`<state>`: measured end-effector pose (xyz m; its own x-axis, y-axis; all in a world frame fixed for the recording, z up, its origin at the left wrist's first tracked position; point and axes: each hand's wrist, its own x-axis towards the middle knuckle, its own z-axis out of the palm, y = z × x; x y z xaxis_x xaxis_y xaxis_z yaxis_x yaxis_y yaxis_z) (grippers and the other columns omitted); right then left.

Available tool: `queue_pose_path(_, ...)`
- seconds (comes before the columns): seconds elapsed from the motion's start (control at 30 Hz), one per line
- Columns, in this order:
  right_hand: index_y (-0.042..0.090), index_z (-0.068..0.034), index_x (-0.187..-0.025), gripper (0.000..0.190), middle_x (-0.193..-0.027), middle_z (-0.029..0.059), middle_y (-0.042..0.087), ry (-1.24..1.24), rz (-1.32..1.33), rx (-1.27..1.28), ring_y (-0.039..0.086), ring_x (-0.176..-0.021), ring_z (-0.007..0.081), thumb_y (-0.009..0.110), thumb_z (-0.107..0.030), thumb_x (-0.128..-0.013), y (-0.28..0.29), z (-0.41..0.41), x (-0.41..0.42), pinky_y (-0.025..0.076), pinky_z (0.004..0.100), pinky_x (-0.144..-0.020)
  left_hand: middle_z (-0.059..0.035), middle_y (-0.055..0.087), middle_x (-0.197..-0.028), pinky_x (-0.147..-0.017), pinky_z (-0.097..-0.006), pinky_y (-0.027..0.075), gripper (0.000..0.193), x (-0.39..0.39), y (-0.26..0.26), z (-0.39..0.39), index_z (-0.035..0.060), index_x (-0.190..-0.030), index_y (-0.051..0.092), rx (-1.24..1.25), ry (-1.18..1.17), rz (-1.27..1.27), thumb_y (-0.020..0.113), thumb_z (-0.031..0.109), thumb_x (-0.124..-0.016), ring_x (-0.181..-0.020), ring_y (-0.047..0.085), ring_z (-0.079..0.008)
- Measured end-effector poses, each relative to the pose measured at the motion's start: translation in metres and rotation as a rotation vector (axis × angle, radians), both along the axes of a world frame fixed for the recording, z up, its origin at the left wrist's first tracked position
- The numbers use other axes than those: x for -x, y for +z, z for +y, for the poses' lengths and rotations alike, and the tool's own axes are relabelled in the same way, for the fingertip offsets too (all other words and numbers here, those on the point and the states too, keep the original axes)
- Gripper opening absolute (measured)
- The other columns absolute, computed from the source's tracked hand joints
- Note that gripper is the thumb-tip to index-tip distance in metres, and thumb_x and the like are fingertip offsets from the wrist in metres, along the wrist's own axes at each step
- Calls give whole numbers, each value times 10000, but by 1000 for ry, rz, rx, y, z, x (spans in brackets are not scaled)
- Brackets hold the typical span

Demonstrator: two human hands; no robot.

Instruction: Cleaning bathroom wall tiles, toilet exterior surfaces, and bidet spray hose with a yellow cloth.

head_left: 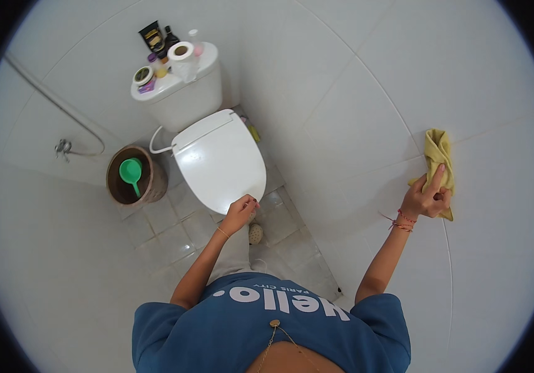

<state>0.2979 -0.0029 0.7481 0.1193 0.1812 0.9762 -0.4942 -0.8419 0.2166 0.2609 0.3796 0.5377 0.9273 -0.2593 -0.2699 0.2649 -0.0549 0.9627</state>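
Observation:
My right hand (425, 199) presses a folded yellow cloth (438, 149) against the white tiled wall (369, 116) on the right. Its index finger stretches along the cloth and the other fingers bend over it. In front of my body, my left hand (241, 214) hangs with its fingers curled in, and I see nothing held in it. From above it overlaps the front edge of the white toilet lid (220, 161), which is down. I cannot tell whether the hand touches the lid.
The toilet tank (185, 105) bears a toilet paper roll (181, 51), a round jar (143, 75) and several bottles. Left of the toilet stands a brown bucket (155, 184) with a green dipper (131, 171). A shower hose (57, 105) hangs by a wall tap (63, 147). Grey tiles (173, 240) cover the floor.

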Motion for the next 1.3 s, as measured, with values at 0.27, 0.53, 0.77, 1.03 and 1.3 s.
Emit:
queue_pose_path(0.27,674,-250,-1037,400,-880,14,388,48,24,18,353,-552,109,712,-132,-657,-3,-6,5,341,222,-457,-36,611,-795,-676,-225,442,217,21,8,14,7,-868,572,-58,46,-9,446,180,-902,-709,539,-94)
queue_pose_path(0.53,674,-236,-1035,362,-875,11,407,68,39,-42,387,-587,121,706,-179,-680,-26,-7,0,355,249,-490,-50,614,-795,-701,-234,449,259,25,18,10,-20,-822,609,-170,-9,11,436,160,-891,-732,539,-94)
queue_pose_path(0.77,641,-213,-1094,435,-880,18,412,147,107,-206,399,-606,146,700,-119,-673,-60,-4,-2,373,276,-522,-37,607,-734,-658,-229,447,344,43,9,16,-18,-830,639,-53,43,123,472,274,-901,-684,541,-88)
queue_pose_path(1.03,550,-103,-1187,461,-961,100,507,367,167,-627,525,-787,243,643,-55,-738,-78,37,-5,458,350,-646,-41,609,-743,-675,-232,450,286,2,8,47,-20,-834,640,-76,19,78,475,210,-875,-684,537,-98)
queue_pose_path(1.3,501,-43,-1215,430,-999,119,517,230,-5,-470,523,-865,258,563,-15,-790,21,78,-15,459,347,-706,-48,611,-744,-671,-229,439,304,-70,-3,94,-9,-839,637,-7,-150,14,465,236,-898,-683,542,-103)
